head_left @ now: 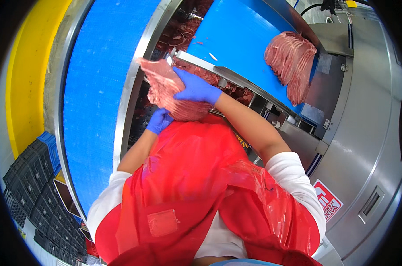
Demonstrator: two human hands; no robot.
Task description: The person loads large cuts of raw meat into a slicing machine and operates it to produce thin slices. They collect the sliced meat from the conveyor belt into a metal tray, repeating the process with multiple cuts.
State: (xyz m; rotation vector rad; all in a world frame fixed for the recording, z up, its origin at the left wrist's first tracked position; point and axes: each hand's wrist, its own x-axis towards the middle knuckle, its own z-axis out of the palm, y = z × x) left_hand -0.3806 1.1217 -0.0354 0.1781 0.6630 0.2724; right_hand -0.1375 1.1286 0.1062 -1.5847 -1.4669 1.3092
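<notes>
A thick stack of sliced raw meat [172, 95] is held up in front of my red apron, between both gloved hands. My right hand [196, 87], in a blue-purple glove, grips the stack from its right side with the thumb laid across the slices. Below it, my left hand [159, 120] supports the lower left edge; its fingers are partly hidden by the meat. Another fanned pile of sliced meat [289, 62] lies on the blue belt [236, 40] at the upper right, apart from my hands.
A long blue conveyor [97, 88] with a metal rim runs along my left. Meat scraps [178, 33] lie in the gap beneath the short belt's end. On the right stands a steel machine housing [369, 146]. Dark crates [37, 177] are stacked at the lower left.
</notes>
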